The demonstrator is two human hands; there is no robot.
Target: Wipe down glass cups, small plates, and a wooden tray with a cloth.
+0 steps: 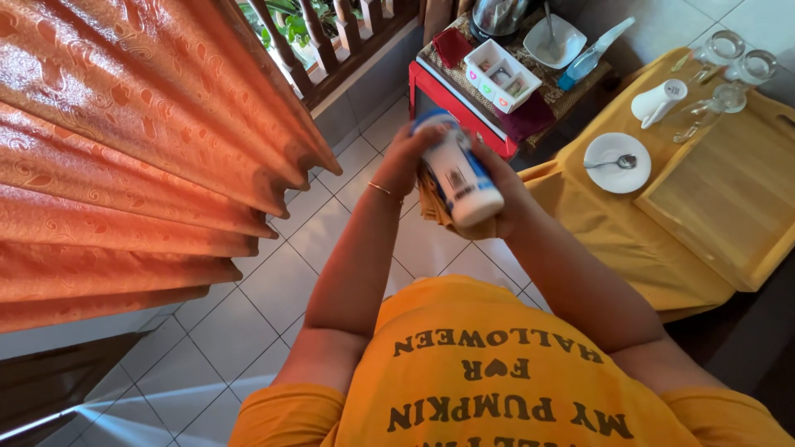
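Note:
I hold a white and blue cylindrical bottle in front of my chest, lying tilted with its white base toward me. My left hand grips its far end near the blue cap. My right hand cups the bottle from below and the right, together with a folded tan cloth pressed under it.
An orange patterned curtain hangs at the left. A table with a yellow cloth at the right carries a wooden tray, a saucer with a spoon, a white mug and glasses. A red stand beyond holds a compartment dish.

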